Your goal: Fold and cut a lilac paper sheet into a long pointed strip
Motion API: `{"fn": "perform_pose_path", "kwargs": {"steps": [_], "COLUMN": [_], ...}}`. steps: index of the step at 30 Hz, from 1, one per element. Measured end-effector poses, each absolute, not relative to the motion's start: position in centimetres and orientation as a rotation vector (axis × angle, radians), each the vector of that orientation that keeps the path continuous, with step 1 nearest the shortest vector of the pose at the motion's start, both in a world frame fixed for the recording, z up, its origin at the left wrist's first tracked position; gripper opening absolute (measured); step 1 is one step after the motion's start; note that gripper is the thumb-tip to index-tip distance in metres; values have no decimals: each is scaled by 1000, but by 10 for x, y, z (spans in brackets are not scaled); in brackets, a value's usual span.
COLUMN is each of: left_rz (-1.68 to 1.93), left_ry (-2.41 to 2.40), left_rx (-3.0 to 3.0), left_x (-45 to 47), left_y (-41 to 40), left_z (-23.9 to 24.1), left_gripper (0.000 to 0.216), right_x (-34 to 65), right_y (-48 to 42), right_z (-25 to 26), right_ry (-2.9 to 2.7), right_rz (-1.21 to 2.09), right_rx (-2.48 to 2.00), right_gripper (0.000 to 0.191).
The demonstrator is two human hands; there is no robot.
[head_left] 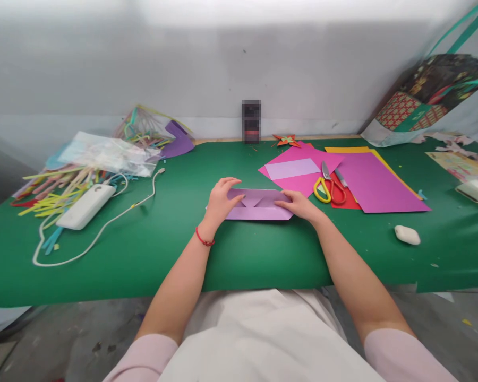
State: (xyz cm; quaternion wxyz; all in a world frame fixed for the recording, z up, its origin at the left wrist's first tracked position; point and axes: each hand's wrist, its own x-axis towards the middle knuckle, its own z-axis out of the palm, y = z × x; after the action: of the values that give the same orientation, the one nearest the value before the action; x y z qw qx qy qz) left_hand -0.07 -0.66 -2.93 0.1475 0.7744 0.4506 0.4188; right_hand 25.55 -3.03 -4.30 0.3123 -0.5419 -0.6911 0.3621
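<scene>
A folded sheet of light purple paper (258, 213) lies before me on the green table, a small triangular flap at its middle. My left hand (223, 200) holds its left end, thumb on top and fingers curved around the far side. At the right end, my right hand (298, 204) grips the paper, with thumb and fingers close together. Just beyond are pink sheets (290, 183) with a pale lilac strip (292, 168) on top. Scissors (325, 172) with one yellow and one red handle rest right of my right hand.
Purple sheets (382, 183) and a pen (340, 178) lie to the right, near a white case (407, 235). Leftward are a white power bank (86, 206), its cable (103, 229) and a heap of paper strips (63, 183). A patterned bag (414, 109) leans against the wall.
</scene>
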Motion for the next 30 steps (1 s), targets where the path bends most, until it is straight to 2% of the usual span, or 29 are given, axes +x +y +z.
{"fn": "perform_pose_path", "kwargs": {"steps": [4, 9, 13, 18, 23, 30], "left_rz": [881, 734, 697, 691, 669, 618], "left_ry": [1321, 1439, 1427, 1276, 1196, 1239], "left_rx": [2417, 2410, 2452, 2523, 2551, 2410], "left_x": [0, 1, 4, 8, 11, 6], "left_y": [-7, -7, -9, -13, -17, -15], "left_z": [-33, -33, -32, -35, -39, -32], "left_gripper": [24, 10, 9, 12, 12, 11], "right_x": [257, 255, 252, 244, 233, 229], "right_y": [-31, -33, -33, -33, -33, -32], "right_z": [-42, -46, -48, -51, -58, -61], "right_ry": [-1894, -1910, -1889, -1992, -2135, -2071], "right_rz": [964, 896, 682, 478, 481, 578], "right_rx": [-1424, -1405, -1341, -1229, -1252, -1301], "right_gripper": [26, 29, 35, 29, 10, 21]}}
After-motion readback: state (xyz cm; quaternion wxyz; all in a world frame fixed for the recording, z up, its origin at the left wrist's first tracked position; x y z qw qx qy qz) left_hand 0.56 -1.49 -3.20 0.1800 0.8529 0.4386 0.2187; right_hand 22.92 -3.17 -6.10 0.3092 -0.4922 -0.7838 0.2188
